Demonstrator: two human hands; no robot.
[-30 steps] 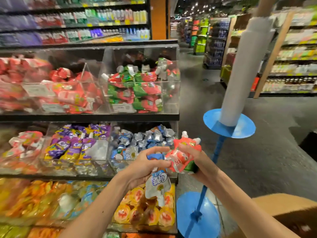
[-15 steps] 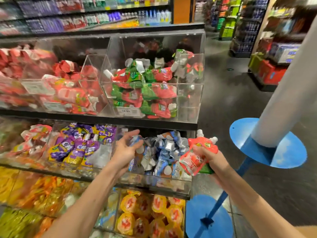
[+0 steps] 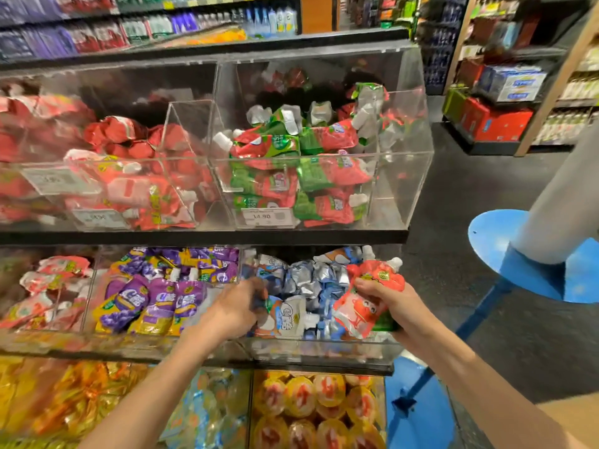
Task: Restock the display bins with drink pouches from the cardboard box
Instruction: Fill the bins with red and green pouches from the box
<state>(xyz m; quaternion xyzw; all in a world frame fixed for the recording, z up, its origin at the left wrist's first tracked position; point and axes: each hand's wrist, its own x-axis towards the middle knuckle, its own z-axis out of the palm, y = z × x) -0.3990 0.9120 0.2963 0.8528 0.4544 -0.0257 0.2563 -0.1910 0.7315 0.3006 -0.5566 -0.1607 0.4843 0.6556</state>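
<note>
Three tiers of clear plastic display bins (image 3: 405, 189) on black shelves, filling most of the view. Top tier: red pouches (image 3: 136, 176) in the left bin, green-and-red pouches (image 3: 311, 170) in the right one, with a price tag (image 3: 264, 216) on its front. Middle tier: purple-and-yellow pouches (image 3: 155, 296) beside a bin of blue-and-silver pouches (image 3: 308, 286). Bottom tier: yellow and orange packs (image 3: 311, 406), partly blurred. To the right, a blue stand (image 3: 505, 234) on the dark floor, touching a pale slanted post. Left hand (image 3: 238, 314) reaching into the blue-and-silver bin, fingers curled down among the pouches; blurred, so impossible to tell whether anything is gripped. Right hand (image 3: 393, 307) clenched around a bunch of red drink pouches (image 3: 369, 299), white caps up, held just in front of that bin's right end.
</note>
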